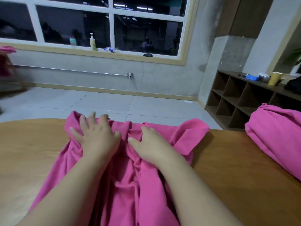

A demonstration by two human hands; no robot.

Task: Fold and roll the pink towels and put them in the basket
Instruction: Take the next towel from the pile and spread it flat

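Pink towel (123, 176) lies crumpled on the wooden worktop (32, 152), running from the near edge of view up to the far edge of the worktop, w/ deep creases down its middle & one corner flipped over at the right. Both hands are on its far end, side by side, nearly touching. Left hand (97, 136) rests flat on the bunched cloth, palm down, fingers (83, 123) straight & spread apart, tips at the far edge of the towel. Right hand (149, 142) lies just beside it; its thumb points toward the left hand, the other fingers bend down into the folds & their tips are hidden, so can't tell if they're pinching cloth or just pressing. A 2nd pink towel bundle (276, 136) sits at the right edge of the worktop, well apart from the hands. Something pink (7, 49) shows blurred at the far left edge; can't tell what it is. Behind the worktop: tiled floor (97, 103), a window (110, 22) w/ a pump bottle (93, 42) & a water bottle (111, 49) lying on the sill, and a cubby shelf (236, 101) at right w/ a yellow cup (275, 78) on top.
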